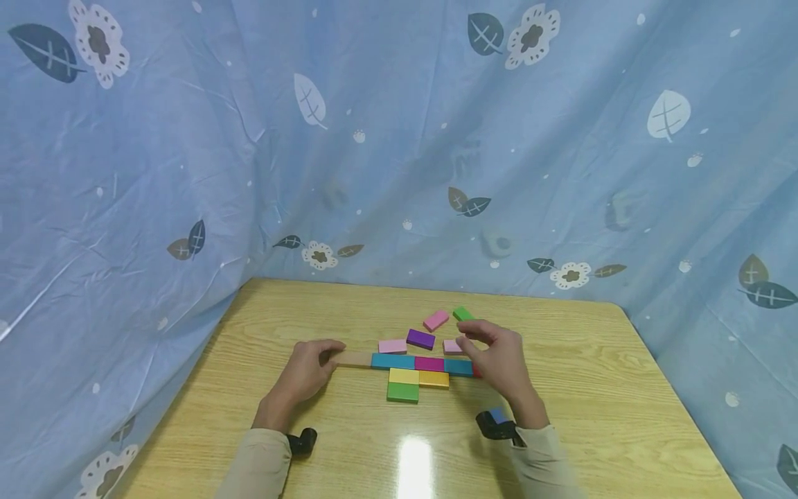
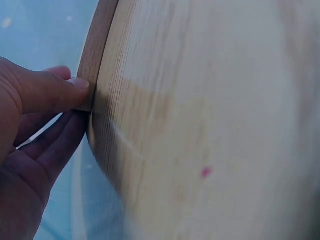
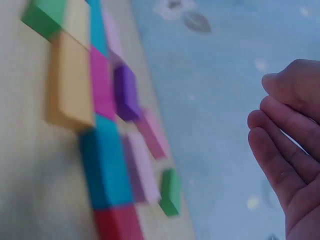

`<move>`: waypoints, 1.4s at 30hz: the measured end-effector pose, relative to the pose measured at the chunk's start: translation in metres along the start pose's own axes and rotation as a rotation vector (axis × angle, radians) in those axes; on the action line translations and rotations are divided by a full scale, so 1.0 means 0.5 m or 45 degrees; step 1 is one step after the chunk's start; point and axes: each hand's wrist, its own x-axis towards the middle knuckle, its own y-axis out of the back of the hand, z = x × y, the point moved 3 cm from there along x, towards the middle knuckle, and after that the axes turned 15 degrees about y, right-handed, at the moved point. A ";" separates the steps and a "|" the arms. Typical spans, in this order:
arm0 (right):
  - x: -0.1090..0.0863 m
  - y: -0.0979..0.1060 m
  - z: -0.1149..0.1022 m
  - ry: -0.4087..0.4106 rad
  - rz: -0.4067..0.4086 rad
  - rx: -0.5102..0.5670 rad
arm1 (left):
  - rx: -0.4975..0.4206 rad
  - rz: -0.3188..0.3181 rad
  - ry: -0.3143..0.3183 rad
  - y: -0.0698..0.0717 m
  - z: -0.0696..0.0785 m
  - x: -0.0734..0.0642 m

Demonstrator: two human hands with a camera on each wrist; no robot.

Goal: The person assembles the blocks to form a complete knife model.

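At the left end of a row of blocks, my left hand (image 1: 305, 371) pinches a plain wooden block (image 1: 354, 360) between thumb and fingers; the left wrist view shows the thumb on that block (image 2: 97, 50). Rightward the row goes on with a blue block (image 1: 393, 362), a magenta block (image 1: 429, 364), another blue block (image 1: 458, 367) and a red block (image 1: 477, 369), partly hidden. Over that right end hovers my right hand (image 1: 503, 357), thumb and fingers apart, holding nothing. Against the row's near side lie a yellow block (image 1: 404, 376), an orange block (image 1: 433, 379) and a green block (image 1: 402, 393).
Behind the row lie a light pink block (image 1: 392, 346), a purple block (image 1: 421, 339), a pink block (image 1: 436, 320), another light pink block (image 1: 451, 346) and a green block (image 1: 463, 314). A blue patterned curtain (image 1: 399, 173) hangs along the table's (image 1: 592, 388) far edge.
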 end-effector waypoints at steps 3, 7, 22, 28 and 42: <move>0.013 0.032 0.026 -0.046 0.052 -0.019 | -0.002 -0.003 -0.001 0.000 0.000 0.000; 0.021 0.062 0.061 -0.081 0.081 -0.057 | -0.006 -0.003 0.001 0.001 0.000 -0.001; 0.023 0.072 0.163 -0.223 0.160 0.067 | -0.008 -0.007 0.009 0.000 -0.003 0.002; 0.026 0.057 0.193 -0.324 0.138 0.070 | -0.005 -0.017 0.007 0.000 -0.003 0.002; 0.035 0.014 0.225 -0.381 0.037 0.081 | -0.008 -0.019 0.011 0.002 0.000 0.004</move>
